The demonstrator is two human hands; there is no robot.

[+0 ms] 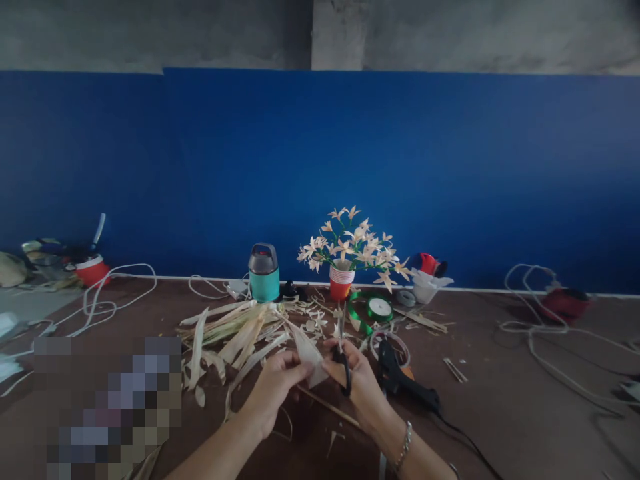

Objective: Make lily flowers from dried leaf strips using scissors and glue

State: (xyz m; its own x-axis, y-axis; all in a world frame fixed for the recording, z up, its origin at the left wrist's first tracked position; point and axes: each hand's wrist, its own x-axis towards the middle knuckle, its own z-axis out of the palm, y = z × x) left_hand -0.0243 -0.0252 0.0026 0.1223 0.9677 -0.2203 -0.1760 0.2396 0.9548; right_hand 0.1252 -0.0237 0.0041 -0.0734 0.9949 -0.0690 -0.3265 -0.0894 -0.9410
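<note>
Between my two hands is a pale dried corn husk (309, 352), wide near the fingers and narrowing away from me. My left hand (281, 383) pinches its lower left edge. The fingers of my right hand (361, 381) are closed round black-handled scissors (342, 360), whose blades point up and away. The right thumb also touches the husk's right edge. A heap of husk strips (240, 333) lies just beyond my left hand. To the right of my right hand rests a black hot glue gun (407, 383), its cord running toward the front.
Husk flowers (350, 247) on green stems stand in red paper cups (341, 283) at the back. Nearby are a teal bottle (265, 273), a green ribbon spool (379, 307) and a white container (427, 288). White cables (537, 327) cross the right side. Pixelation hides the lower left.
</note>
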